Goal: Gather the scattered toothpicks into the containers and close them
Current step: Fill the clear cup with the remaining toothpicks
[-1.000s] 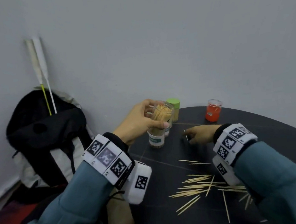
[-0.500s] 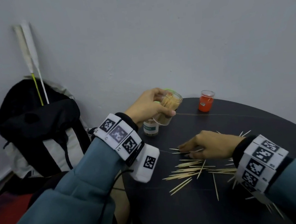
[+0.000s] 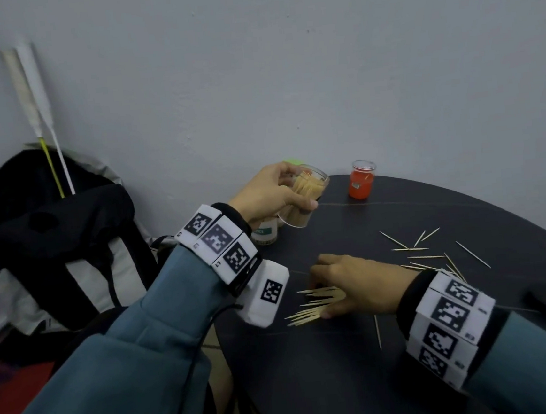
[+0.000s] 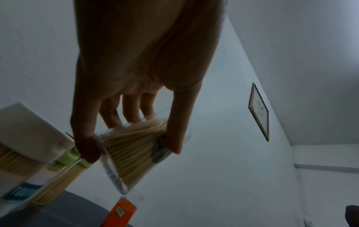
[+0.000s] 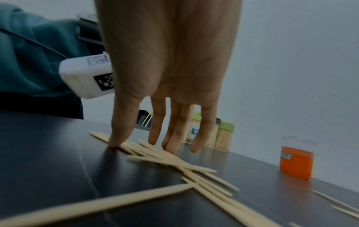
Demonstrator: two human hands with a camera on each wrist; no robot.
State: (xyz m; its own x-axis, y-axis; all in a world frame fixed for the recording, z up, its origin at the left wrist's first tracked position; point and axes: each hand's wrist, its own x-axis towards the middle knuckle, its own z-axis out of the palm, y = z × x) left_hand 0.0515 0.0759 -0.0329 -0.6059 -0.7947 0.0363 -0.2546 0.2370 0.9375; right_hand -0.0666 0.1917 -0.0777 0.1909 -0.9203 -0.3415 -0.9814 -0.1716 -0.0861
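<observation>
Head view: slim wooden toothpicks under right hand fingertips; round dark table

Your toothpicks lie on the table under your right hand; the containers stand behind, the backpack to the left.

pale wooden toothpicks lie on a dark, smooth, faintly glossy table; clear plastic container.

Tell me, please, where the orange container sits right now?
In the head view the orange container stands at the far edge of the table, to the right of the clear jar in the left hand.
</observation>
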